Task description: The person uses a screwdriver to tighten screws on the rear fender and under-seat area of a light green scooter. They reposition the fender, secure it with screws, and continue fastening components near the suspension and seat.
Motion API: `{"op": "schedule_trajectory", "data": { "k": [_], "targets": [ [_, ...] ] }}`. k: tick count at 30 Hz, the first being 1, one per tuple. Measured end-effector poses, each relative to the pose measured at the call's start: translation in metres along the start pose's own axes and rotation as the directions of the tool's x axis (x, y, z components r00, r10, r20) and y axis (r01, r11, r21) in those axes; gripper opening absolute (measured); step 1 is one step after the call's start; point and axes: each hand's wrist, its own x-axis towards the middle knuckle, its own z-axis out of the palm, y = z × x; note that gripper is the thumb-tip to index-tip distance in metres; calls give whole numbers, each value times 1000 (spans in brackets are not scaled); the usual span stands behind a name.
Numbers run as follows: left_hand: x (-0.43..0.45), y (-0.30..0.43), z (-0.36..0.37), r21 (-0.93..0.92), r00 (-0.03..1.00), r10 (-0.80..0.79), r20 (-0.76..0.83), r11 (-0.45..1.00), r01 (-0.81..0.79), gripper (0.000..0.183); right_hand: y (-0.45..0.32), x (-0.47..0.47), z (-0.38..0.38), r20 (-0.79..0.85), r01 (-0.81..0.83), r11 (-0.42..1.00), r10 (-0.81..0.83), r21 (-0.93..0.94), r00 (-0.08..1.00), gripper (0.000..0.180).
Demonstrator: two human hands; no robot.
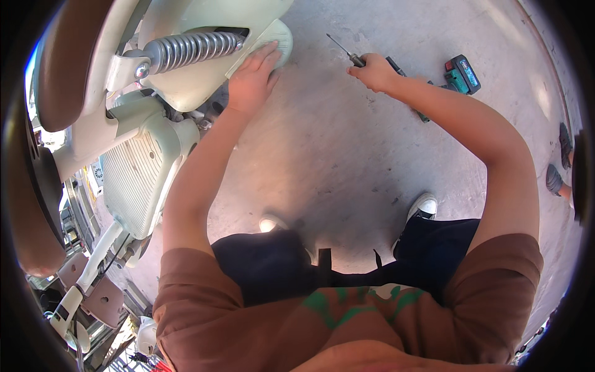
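Observation:
My left hand [253,76] lies with its fingers spread on a small ribbed plastic cover [284,33] of a pale green scooter. The cover sits at the edge of a larger smooth body panel [186,90]. Beside that hand runs a metal coil-spring shock absorber [195,50], joined to the frame by a bolt [142,70]. In my right hand [376,73] is a screwdriver [356,60], its thin shaft pointing up and left, apart from the scooter and above the concrete floor [325,139].
A teal cordless power tool [460,81] with a battery lies on the floor, partly hidden by my right forearm. To the left are the ribbed footboard [135,172] and brown seat [69,69]. Another person's shoes [554,179] show at the far right.

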Motion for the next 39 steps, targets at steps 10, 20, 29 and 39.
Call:
{"op": "schedule_trajectory", "data": {
  "k": [10, 20, 29, 39],
  "targets": [
    [17, 43, -17, 79, 995, -59, 75, 995, 53, 52, 65, -116, -18, -86, -202, 943, 231, 264, 969, 28],
    [-3, 253, -127, -426, 643, 25, 765, 770, 476, 46, -73, -278, -89, -42, -161, 660, 281, 734, 959, 21],
    [51, 355, -345, -386, 414, 30, 910, 427, 818, 30, -137, -429, -141, 192, -403, 504, 419, 764, 887, 11],
    [201, 261, -426, -546, 517, -506, 691, 104, 831, 17, -236, -377, -264, 79, -285, 785, 291, 550, 954, 14]
  ]
}}
